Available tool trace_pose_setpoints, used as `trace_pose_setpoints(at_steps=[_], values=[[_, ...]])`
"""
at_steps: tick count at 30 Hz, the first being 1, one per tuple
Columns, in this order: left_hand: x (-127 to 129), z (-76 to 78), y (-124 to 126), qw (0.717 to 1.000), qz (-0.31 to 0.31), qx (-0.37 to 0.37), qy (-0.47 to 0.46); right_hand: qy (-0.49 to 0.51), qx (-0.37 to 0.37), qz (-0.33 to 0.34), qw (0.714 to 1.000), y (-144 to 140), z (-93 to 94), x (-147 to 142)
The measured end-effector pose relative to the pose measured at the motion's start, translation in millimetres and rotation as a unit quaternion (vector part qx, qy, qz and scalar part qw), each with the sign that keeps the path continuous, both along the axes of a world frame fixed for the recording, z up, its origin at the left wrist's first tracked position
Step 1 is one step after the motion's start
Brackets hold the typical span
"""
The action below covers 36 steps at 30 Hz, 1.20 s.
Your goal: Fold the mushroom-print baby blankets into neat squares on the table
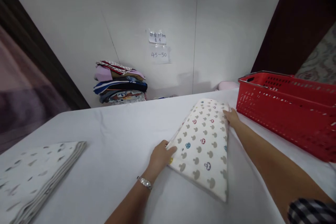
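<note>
Nearest, a checked sleeve [309,210] is seen at the lower right corner, and a silver wristwatch [145,182] is worn on the left wrist. Just ahead, a folded cream cloth printed with small mushrooms [203,147] is laid flat on the white-covered table [115,140]. Its near left edge is pinched by the left hand [159,157], fingers curled and the thumb on top. Its far right edge is touched by the right hand [231,117], fingers partly bent; whether the cloth is gripped there cannot be told. At the far left of the table, well apart, a second folded cloth with grey marks [36,175] is spread. To the right, a red plastic basket [288,112] is set near the right hand. Beyond the table, a stack of folded coloured fabrics [119,83] is piled against the white wall [223,24], where two paper notes [159,46] are taped.
</note>
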<state>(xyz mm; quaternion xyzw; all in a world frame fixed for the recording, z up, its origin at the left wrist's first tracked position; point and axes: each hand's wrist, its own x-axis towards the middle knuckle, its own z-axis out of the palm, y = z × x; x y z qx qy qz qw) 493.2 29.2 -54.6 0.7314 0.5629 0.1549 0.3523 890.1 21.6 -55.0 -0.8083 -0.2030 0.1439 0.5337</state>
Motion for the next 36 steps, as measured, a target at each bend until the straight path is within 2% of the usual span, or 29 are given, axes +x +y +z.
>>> trace_pose_setpoints(at_steps=[2, 4, 6, 8, 12, 14, 17, 19, 21, 23, 26, 29, 31, 36], values=[[-7, -1.5, -3, 0.999, 0.013, -0.008, -0.038, 0.024, 0.016, -0.006, 1.0, -21, -7.5, -19], [-14, -3.3, -8, 0.998, 0.029, -0.001, -0.062, 0.07, 0.058, 0.017, 0.996, -46, -10.2, -43], [-18, -5.5, -13, 0.997, 0.037, 0.012, -0.07, 0.122, 0.104, 0.069, 0.985, -74, -11.5, -73], [-20, -7.3, -17, 0.997, 0.032, 0.022, -0.072, 0.152, 0.116, 0.136, 0.972, -104, -14.8, -105], [-20, -5.6, -27, 0.995, 0.03, 0.013, -0.095, 0.104, 0.102, 0.257, 0.955, -159, -24.2, -153], [-21, -2.6, -36, 0.992, 0.031, -0.008, -0.118, 0.076, 0.102, 0.275, 0.953, -182, -23.5, -161], [-25, 1.8, -60, 0.992, -0.002, -0.039, -0.123, 0.083, 0.105, 0.245, 0.96, -209, -16.7, -156], [-29, 3.9, -79, 0.996, -0.035, -0.027, -0.077, 0.071, 0.059, 0.235, 0.968, -224, -14.2, -149], [-34, 5.5, -96, 0.998, -0.052, 0.014, -0.017, -0.013, -0.006, 0.237, 0.971, -236, -14.7, -146], [-39, 6.6, -106, 0.997, -0.057, 0.05, 0.012, -0.156, -0.047, 0.23, 0.96, -245, -14.7, -150], [-46, 5.5, -109, 0.997, -0.047, 0.055, -0.023, -0.315, -0.035, 0.243, 0.917, -247, -7.5, -171], [-53, 0.8, -104, 0.994, -0.039, 0.046, -0.088, -0.353, 0.008, 0.34, 0.871, -238, 5.9, -208], [-56, -2.8, -101, 0.991, -0.039, 0.045, -0.124, -0.351, 0.012, 0.403, 0.845, -227, 13.7, -235], [-59, -7.4, -97, 0.985, -0.043, 0.057, -0.159, -0.391, -0.037, 0.456, 0.799, -196, 22.0, -285]])
